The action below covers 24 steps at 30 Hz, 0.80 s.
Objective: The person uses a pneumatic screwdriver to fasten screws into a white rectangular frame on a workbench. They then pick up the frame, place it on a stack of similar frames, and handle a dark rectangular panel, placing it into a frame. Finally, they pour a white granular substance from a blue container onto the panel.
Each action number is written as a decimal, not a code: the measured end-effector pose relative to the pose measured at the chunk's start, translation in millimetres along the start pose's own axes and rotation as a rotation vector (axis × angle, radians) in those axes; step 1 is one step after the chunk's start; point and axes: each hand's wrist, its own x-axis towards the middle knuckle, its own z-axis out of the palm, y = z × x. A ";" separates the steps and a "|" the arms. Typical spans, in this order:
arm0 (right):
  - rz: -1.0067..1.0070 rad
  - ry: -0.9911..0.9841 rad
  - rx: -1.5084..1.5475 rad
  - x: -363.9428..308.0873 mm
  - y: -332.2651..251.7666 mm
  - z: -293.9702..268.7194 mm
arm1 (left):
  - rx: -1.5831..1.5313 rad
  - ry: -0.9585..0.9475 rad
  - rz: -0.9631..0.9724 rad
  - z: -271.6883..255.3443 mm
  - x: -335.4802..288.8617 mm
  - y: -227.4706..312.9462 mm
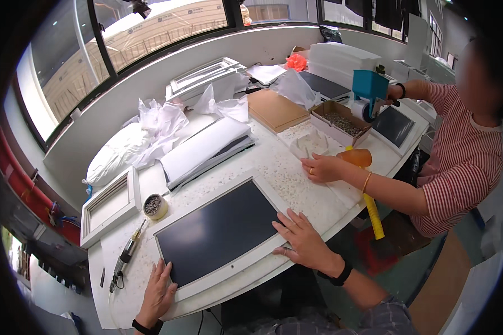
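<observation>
In front of me a dark flat panel sits in a white rectangular frame on the table. My left hand rests at the frame's near left corner, fingers stretched and open. On the right side of the frame my right hand lies with its fingers spread, the tips at the panel's edge. Neither hand holds anything. To the left lies an electric screwdriver with its cord, beside a round tub of screws.
A co-worker's hand is at the right, near a yellow-handled mallet, a box of screws and a teal tape dispenser. Wrapped sheets, an empty white frame and brown board lie around the table.
</observation>
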 end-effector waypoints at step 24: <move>-0.015 0.095 0.010 -7.4 -2.4 6.7 | 0.034 0.111 0.068 4.1 -12.9 -2.6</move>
